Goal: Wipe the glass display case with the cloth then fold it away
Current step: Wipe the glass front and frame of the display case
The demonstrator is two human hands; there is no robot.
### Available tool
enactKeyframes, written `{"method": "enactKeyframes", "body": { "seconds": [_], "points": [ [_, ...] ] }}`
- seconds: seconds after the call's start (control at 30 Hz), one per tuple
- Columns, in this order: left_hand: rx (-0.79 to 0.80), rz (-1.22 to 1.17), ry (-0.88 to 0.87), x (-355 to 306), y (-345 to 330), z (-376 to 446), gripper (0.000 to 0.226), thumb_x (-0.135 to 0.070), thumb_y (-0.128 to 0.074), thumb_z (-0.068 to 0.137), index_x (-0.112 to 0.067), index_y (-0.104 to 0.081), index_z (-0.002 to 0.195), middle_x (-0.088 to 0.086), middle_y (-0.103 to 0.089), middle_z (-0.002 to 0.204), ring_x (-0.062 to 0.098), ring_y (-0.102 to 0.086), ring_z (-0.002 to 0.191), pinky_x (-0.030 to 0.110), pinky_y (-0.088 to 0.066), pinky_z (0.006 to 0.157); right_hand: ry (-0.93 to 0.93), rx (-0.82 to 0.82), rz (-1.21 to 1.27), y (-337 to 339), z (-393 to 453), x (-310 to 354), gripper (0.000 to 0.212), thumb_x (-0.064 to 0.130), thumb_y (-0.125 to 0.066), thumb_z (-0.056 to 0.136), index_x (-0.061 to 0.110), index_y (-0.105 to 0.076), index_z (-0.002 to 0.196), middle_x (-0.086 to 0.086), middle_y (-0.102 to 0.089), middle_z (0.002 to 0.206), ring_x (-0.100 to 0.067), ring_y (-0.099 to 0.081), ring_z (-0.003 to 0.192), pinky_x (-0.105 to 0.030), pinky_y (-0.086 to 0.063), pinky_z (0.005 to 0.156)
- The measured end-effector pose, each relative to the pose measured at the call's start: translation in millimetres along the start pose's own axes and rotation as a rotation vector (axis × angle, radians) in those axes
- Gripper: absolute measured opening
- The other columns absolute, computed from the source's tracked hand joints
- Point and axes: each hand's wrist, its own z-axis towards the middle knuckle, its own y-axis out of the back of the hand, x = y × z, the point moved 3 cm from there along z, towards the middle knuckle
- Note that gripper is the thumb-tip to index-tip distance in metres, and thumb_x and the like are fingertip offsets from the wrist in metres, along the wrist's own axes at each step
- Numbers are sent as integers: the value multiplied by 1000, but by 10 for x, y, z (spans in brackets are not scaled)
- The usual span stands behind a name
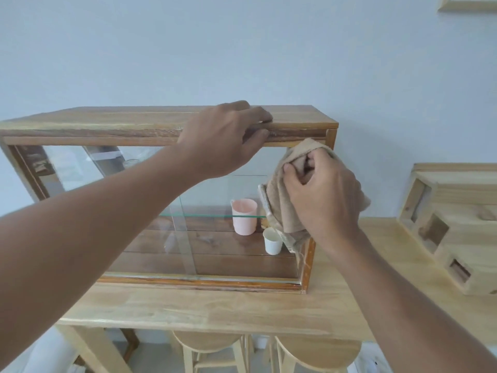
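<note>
Right hand (321, 195) is clamped on the bunched tan cloth (282, 208), pressing it to the front glass at the right end of the display case (166, 125). Case sits on the worktop (204, 308), long axis running left-right, so unwiped glass lies leftward from the cloth. Left hand (223, 141) grips the case's wooden top edge, fingers curled over it, bracing. Right hand is the one on the job. Pink cup (244, 216) and white cup (272, 242) inside. No readable labels or writing.
</note>
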Motion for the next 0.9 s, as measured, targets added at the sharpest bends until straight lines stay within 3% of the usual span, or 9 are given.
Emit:
{"method": "enactKeyframes", "body": {
  "seconds": [0.1, 0.23, 0.33, 0.5, 0.63, 0.73, 0.83, 0.9],
  "points": [
    [-81, 13, -33, -4, -45, -10, 33, -39, -48, 100, -30, -67, 124, -3, -69, 110, 28, -65, 95, 34, -48, 63, -15, -99, 11, -129, -78, -30, 30, 31, -72, 94, 15, -55, 75, 1, -62, 68, -24, -55, 65, -30, -27, 57],
    [-155, 66, -47, -8, -108, 3, 31, -40, -45, 97, -26, -70, 112, -1, -68, 96, 30, -65, 82, 37, -50, 58, -9, -241, 0, -284, -218, -10, 21, 23, -71, 96, 14, -68, 78, -6, -66, 77, -28, -60, 76, -34, -35, 60],
    [-190, 92, -62, -6, -128, 13, 31, -40, -44, 98, -25, -69, 108, 0, -68, 93, 30, -63, 78, 37, -48, 56, -43, -237, -66, -400, -353, -31, 15, 24, -68, 96, 14, -78, 92, -12, -65, 88, -35, -64, 86, -36, -49, 58],
    [-180, 106, -131, 24, -135, 14, 31, -39, -44, 99, -20, -68, 107, 5, -68, 93, 34, -63, 77, 36, -43, 54, -146, -199, -269, -486, -634, -95, 27, 30, -56, 99, 15, -77, 105, -14, -65, 95, -34, -63, 92, -37, -51, 72],
    [-151, 181, -189, -11, -121, 25, 31, -39, -39, 104, -18, -58, 116, 10, -63, 103, 35, -62, 88, 37, -29, 63, -385, 70, -340, -612, -997, 2, 46, 49, -41, 102, 16, -63, 126, -14, -61, 127, -28, -48, 121, -46, -54, 86],
    [-107, 222, -233, -7, -138, 52, 32, -38, -34, 105, -17, -51, 122, 11, -59, 108, 34, -57, 91, 39, -32, 66, -509, 246, -448, -702, -1140, 106, 44, 40, -44, 104, 16, -48, 140, -12, -52, 145, -32, -52, 130, -40, -48, 72],
    [-60, 237, -265, 9, -140, 67, 33, -36, -34, 104, -14, -48, 123, 12, -56, 106, 31, -46, 82, 40, -36, 64, -603, 393, -545, -665, -1078, 246, 45, 35, -45, 105, 15, -42, 145, -12, -53, 141, -35, -59, 123, -37, -37, 72],
    [-43, 228, -287, 26, -120, 61, 34, -36, -34, 104, -13, -48, 125, 13, -56, 106, 31, -46, 81, 41, -38, 63, -619, 497, -612, -577, -956, 384, 33, 35, -49, 104, 16, -53, 131, -9, -61, 123, -35, -63, 110, -36, -38, 74]
  ]
}}
